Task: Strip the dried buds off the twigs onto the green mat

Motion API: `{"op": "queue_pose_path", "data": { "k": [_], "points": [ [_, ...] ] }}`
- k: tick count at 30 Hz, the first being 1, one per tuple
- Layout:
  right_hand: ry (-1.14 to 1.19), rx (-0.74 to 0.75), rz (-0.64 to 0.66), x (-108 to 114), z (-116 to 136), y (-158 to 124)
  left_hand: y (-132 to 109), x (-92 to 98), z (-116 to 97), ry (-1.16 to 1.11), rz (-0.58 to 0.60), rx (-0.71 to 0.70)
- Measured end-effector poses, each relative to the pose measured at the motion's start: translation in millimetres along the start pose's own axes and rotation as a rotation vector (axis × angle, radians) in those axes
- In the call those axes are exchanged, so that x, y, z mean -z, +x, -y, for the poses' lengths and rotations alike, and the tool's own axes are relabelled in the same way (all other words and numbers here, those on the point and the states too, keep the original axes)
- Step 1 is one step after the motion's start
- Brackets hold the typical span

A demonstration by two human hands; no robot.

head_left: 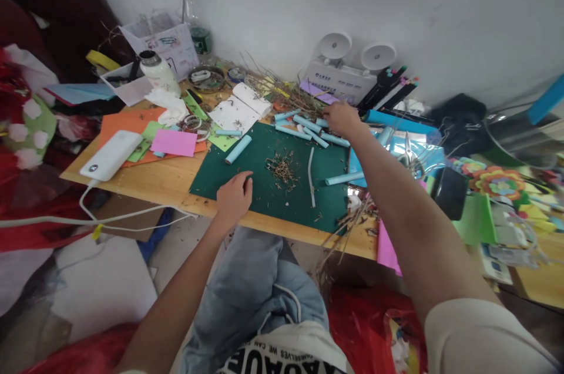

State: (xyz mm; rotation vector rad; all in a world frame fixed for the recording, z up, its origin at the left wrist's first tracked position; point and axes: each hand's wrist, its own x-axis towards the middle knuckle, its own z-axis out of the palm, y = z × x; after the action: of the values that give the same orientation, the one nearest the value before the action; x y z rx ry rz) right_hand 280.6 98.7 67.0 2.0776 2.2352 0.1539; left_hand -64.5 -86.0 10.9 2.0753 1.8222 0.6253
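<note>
My right hand (342, 119) reaches to the back of the table, its fingers bent down at the end of a heap of dry twigs (304, 98); they look closed on some, though the fingertips are partly hidden. Near the front edge of a green cutting mat (211, 177), my left hand (235, 196) rests with thumb and forefinger apart, holding nothing. Between the hands lies a small pile of short twig pieces (282, 169). Several rolled light-blue paper tubes (293, 132) lie along the mat's back edge. One tube (238, 150) is close to my left hand, and a thin pale strip (311, 177) lies right of the pile.
A white power bank (111, 155) with a cable sits at the left, beside orange paper (115, 121) and a pink sheet (174, 142). Scissors (409, 148) and a dark phone (450, 193) are on the right. Behind stand a white bottle (159, 73) and a twin-headed lamp (348, 77).
</note>
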Motion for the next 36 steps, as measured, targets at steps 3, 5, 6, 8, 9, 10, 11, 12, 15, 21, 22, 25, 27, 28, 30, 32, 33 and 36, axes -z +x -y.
{"op": "queue_pose_path", "data": {
  "k": [3, 5, 6, 8, 9, 10, 11, 12, 15, 21, 22, 25, 27, 28, 30, 32, 33, 36],
  "points": [
    [0.056, 0.047, -0.039, -2, -2, -2, 0, 0.3, 0, 0.0, 0.005, 0.003],
    [0.098, 0.064, -0.076, 0, -2, -4, 0, 0.7, -1, -0.004, 0.011, 0.006],
    [0.127, 0.06, -0.112, 1, -2, -5, 0, 0.9, -1, -0.007, 0.014, 0.007],
    [0.194, 0.032, -0.216, 5, -3, -8, 0, 1.2, -1, -0.008, 0.014, 0.006],
    [0.224, 0.012, -0.275, 8, -5, -9, 0, 1.3, -1, -0.009, 0.014, 0.003],
    [0.247, -0.011, -0.33, 11, -7, -9, 0, 1.3, -1, -0.009, 0.016, 0.0],
    [0.262, -0.038, -0.379, 14, -9, -10, 0, 1.3, -1, -0.008, 0.019, -0.003],
    [0.272, -0.068, -0.415, 18, -11, -10, 0, 1.3, -1, -0.006, 0.021, -0.004],
    [0.295, -0.15, -0.474, 35, -16, -13, 1, 1.4, -2, 0.0, 0.023, 0.001],
    [0.28, -0.213, -0.523, 74, -6, -25, 0, 1.3, -2, 0.0, 0.015, -0.007],
    [0.275, -0.22, -0.526, 78, -3, -25, 0, 1.3, -2, 0.001, 0.016, -0.008],
    [0.284, -0.276, -0.504, 86, 0, -21, 0, 2.0, -2, 0.012, 0.021, -0.004],
    [0.286, -0.303, -0.455, 90, 0, -17, 0, 2.6, -3, 0.017, 0.018, 0.001],
    [0.28, -0.293, -0.426, 91, -1, -15, 0, 2.8, -3, 0.019, 0.016, 0.002],
    [0.25, -0.257, -0.38, 93, -4, -11, 0, 2.8, -3, 0.019, 0.016, -0.002],
    [0.206, -0.237, -0.345, 94, -7, -9, 0, 2.2, -2, 0.018, 0.019, -0.01],
    [0.182, -0.239, -0.33, 93, -9, -9, 0, 1.8, -1, 0.018, 0.019, -0.012],
    [0.142, -0.193, -0.279, 89, -14, -8, 0, 1.1, 0, 0.013, 0.02, -0.011]
  ]
}}
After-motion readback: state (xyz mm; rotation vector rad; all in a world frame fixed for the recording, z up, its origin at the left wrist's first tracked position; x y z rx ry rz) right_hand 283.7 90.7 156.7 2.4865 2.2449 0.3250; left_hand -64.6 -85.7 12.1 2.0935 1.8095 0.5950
